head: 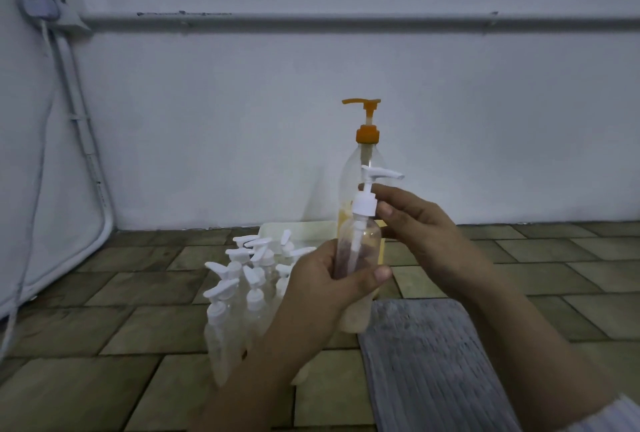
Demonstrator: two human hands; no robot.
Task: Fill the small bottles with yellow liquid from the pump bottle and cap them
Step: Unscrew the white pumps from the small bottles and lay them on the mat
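Now the left hand (pixel 322 279) grips the small bottle (pixel 356 251) upright; right hand (pixel 415 223) pinches its white pump cap (pixel 364 204) from three o'clock.

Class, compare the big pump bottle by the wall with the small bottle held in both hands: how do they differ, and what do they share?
The big pump bottle has an orange pump; the small bottle has a white one. The big pump bottle stands on the floor; the small bottle is held up by the left hand, with the right hand at its collar. The big pump bottle is plainly taller. Both are clear plastic and upright.
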